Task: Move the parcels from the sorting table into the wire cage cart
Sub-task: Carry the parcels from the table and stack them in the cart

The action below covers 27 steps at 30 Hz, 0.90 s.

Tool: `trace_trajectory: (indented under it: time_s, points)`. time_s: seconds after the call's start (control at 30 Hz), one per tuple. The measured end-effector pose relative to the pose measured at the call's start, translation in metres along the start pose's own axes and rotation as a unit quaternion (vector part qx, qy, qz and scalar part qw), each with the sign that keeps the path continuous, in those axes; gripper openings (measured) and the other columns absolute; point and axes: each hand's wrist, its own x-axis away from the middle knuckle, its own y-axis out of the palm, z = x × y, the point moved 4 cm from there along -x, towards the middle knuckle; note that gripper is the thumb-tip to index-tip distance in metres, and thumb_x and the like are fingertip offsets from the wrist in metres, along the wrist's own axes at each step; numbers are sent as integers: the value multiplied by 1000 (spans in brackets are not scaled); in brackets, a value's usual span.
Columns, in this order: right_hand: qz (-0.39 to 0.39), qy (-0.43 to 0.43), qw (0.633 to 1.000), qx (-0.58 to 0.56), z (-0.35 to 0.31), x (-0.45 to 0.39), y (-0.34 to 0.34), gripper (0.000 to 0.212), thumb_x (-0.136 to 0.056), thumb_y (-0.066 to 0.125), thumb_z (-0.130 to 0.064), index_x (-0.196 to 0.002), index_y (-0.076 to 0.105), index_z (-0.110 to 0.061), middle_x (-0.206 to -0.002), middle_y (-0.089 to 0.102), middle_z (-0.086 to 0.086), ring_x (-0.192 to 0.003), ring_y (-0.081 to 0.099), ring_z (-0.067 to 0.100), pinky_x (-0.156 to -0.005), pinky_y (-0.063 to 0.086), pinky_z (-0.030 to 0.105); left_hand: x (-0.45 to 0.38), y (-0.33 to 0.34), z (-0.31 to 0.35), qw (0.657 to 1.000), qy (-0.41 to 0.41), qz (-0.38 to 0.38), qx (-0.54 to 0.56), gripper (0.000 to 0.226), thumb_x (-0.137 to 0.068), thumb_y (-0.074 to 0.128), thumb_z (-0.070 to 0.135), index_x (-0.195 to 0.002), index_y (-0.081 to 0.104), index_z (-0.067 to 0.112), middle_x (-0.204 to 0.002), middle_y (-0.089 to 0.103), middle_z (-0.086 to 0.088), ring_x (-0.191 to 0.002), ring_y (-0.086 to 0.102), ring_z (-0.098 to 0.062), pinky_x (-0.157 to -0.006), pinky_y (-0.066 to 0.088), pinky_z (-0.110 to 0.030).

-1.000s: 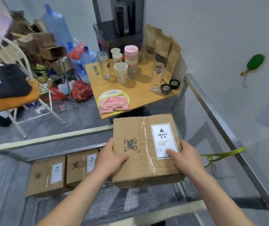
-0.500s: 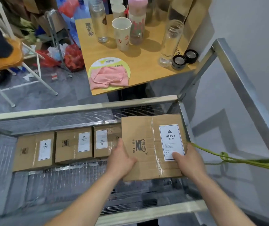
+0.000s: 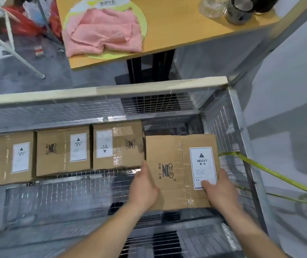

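The parcel [image 3: 178, 170] has dropped lower into the wire cage cart [image 3: 236, 116] — now beside three boxed parcels [image 3: 63, 149]. Left hand [image 3: 143, 189] and right hand [image 3: 219, 190] grip its near corners — thumbs on top

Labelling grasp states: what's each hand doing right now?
Left hand: grips the parcel at its left edge.
Right hand: grips the same parcel's right side.

Both hands, left [image 3: 143, 189] and right [image 3: 220, 190], reach forward, fingers curled, gripping.

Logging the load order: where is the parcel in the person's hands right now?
The held parcel is low inside the wire cage cart, at its right end, beside the row of three parcels.
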Motion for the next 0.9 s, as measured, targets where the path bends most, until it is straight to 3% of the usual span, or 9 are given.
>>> trace_trajectory:
  time_s: [0.13,0.33,0.4,0.5,0.6,0.8,0.9]
  points:
    - [15,-17,1000,13,7,-22,13,45,-92,67,-20,-131,44,-17,-118,67,4,-84,55,21,-55,35,24,-25,17,-7,1000,-7,-17,9,97,-93,67,8,-161,-2,17,-159,33,-12,-136,48,-25,-106,41,-26]
    - [17,-31,999,19,-3,-61,37,51,-93,67,-25,-136,40,-22,-114,67,0,-84,61,20,-57,42,27,-72,16,-13,1000,6,-30,2,94,-92,67,8,-161,4,15,-154,40,-12,-136,47,-26,-111,36,-26]
    - [20,-37,999,21,-8,-79,47,52,-92,67,-29,-136,40,-22,-114,66,2,-87,63,22,-65,48,32,-93,15,-17,999,11,-31,-9,93,-91,69,10,-161,8,19,-148,47,-14,-129,53,-28,-110,42,-32]
    - [23,-42,999,17,-11,-111,62,59,-91,67,-31,-142,40,-19,-118,65,2,-91,63,23,-69,50,35,-127,18,-21,999,20,-26,-11,90,-89,71,15,-159,15,22,-137,57,-10,-117,61,-25,-102,51,-36]
    - [22,-42,999,10,-14,-141,73,48,-93,66,-24,-134,44,-17,-116,64,-1,-84,59,18,-60,41,27,-156,24,-22,999,21,-25,-4,84,-90,70,17,-156,19,21,-122,65,0,-102,63,-17,-89,55,-31]
    - [22,-55,998,25,-18,-196,94,41,-91,66,-22,-126,45,-22,-113,65,0,-83,58,20,-56,38,26,-205,39,-30,999,-12,-41,-18,71,-93,63,5,-153,27,8,-116,64,-3,-91,54,-13,-78,44,-21]
    - [16,-49,998,29,-17,-216,106,57,-89,68,-25,-139,41,-16,-117,66,4,-88,61,23,-60,40,28,-219,45,-33,998,-19,-49,-27,73,-94,63,7,-156,24,6,-107,60,-1,-74,51,-5,-62,43,-12]
